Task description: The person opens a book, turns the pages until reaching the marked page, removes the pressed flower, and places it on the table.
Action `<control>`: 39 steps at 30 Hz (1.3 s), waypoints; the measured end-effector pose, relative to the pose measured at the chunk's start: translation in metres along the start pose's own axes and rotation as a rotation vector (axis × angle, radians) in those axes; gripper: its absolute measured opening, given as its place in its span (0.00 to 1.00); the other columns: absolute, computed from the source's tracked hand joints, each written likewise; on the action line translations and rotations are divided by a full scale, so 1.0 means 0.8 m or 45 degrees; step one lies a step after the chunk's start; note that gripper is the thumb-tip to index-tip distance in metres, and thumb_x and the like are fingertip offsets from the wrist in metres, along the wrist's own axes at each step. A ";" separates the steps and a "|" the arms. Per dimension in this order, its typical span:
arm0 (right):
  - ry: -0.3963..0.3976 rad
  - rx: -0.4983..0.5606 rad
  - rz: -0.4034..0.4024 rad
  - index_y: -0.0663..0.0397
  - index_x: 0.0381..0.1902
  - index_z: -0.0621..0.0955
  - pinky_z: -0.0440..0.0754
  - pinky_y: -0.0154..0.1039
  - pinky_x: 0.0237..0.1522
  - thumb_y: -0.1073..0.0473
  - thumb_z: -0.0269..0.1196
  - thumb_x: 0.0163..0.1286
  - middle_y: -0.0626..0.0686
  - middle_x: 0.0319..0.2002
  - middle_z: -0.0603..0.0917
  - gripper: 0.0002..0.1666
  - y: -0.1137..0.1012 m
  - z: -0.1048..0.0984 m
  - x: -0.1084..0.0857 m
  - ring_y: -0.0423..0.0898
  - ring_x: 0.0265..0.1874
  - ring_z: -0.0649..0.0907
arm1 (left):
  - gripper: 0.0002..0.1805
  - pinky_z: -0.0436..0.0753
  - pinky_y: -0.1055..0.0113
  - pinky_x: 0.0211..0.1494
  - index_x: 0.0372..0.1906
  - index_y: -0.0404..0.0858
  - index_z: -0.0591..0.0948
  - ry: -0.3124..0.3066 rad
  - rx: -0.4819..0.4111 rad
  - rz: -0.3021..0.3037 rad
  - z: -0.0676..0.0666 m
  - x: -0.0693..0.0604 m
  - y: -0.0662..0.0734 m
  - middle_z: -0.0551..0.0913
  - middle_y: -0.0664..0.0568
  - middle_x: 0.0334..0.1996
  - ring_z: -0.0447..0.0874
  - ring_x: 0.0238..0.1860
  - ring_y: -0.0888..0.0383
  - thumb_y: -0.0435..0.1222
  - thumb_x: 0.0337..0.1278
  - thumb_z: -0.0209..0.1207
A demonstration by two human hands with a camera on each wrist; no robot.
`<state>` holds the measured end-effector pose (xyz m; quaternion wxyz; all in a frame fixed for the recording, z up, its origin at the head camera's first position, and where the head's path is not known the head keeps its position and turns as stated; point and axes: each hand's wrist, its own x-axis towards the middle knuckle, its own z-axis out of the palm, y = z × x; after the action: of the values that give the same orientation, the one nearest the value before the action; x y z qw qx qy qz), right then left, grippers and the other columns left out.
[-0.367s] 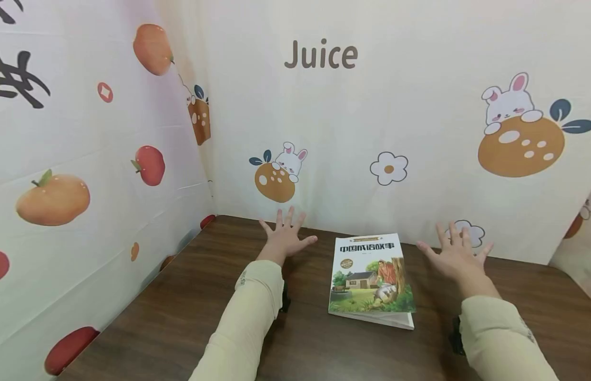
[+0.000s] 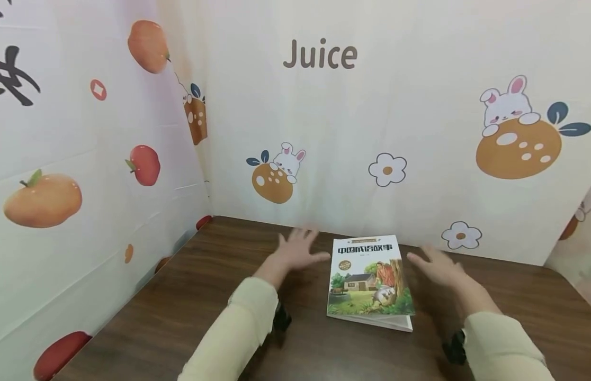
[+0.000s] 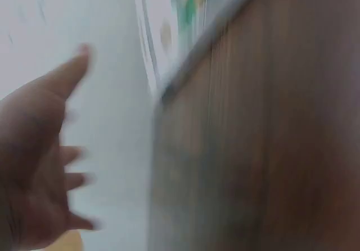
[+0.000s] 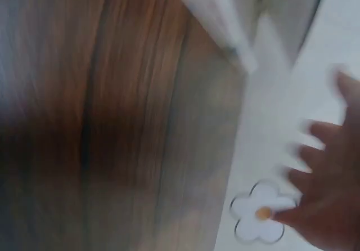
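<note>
A paperback book (image 2: 367,280) with an illustrated cover lies on the brown table, its lower cover edge slightly raised from the pages. To its left, the left hand (image 2: 297,251) is held with fingers spread, the thumb toward the book, and touches nothing. On the other side the right hand (image 2: 438,264) has its fingers extended and is apart from the book's right edge. The left wrist view shows the left hand (image 3: 39,144) blurred; in the right wrist view the right hand (image 4: 329,178) is blurred too, near the book's edge (image 4: 225,26).
The wood-grain table (image 2: 181,301) meets a pale printed cloth (image 2: 333,132) behind it, with fruit, rabbit and flower pictures. Another printed cloth (image 2: 86,211) hangs along the left side. Black wrist devices sit at both cuffs.
Both hands have moved inward toward the book and slightly down in the head view, with their fingers less widely spread. The book has stayed in place on the table.
</note>
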<state>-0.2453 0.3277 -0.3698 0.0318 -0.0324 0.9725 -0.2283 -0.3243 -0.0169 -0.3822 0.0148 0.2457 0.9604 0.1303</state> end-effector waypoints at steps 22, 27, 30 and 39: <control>-0.016 0.199 -0.304 0.57 0.62 0.71 0.49 0.73 0.50 0.43 0.70 0.51 0.61 0.68 0.60 0.44 0.008 0.073 -0.049 0.67 0.64 0.56 | 0.39 0.67 0.56 0.60 0.64 0.52 0.70 0.044 -0.102 0.331 0.057 -0.040 0.055 0.68 0.56 0.63 0.64 0.63 0.55 0.67 0.47 0.52; 0.101 0.191 -0.413 0.53 0.61 0.73 0.49 0.71 0.51 0.46 0.70 0.51 0.58 0.65 0.66 0.40 0.010 0.075 -0.044 0.65 0.64 0.58 | 0.37 0.69 0.56 0.58 0.67 0.46 0.64 0.464 -0.296 0.574 0.052 -0.029 0.040 0.67 0.54 0.64 0.65 0.62 0.56 0.51 0.51 0.61; 0.092 0.195 -0.415 0.51 0.61 0.73 0.51 0.71 0.51 0.45 0.70 0.51 0.56 0.64 0.68 0.40 0.011 0.080 -0.046 0.65 0.64 0.59 | 0.44 0.69 0.54 0.58 0.69 0.44 0.57 0.733 -0.346 0.718 0.053 -0.032 0.025 0.61 0.48 0.67 0.63 0.64 0.52 0.38 0.45 0.64; 0.089 0.213 -0.383 0.50 0.61 0.74 0.52 0.70 0.52 0.45 0.71 0.49 0.55 0.64 0.68 0.40 0.023 0.089 -0.059 0.65 0.64 0.59 | 0.69 0.69 0.46 0.57 0.71 0.47 0.40 0.949 -0.469 0.604 0.063 -0.060 -0.017 0.41 0.42 0.71 0.46 0.69 0.45 0.39 0.25 0.78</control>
<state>-0.1935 0.3163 -0.4393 -0.0341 -0.1670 0.9348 -0.3117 -0.2840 -0.0392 -0.4364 -0.3175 0.3881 0.7786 0.3774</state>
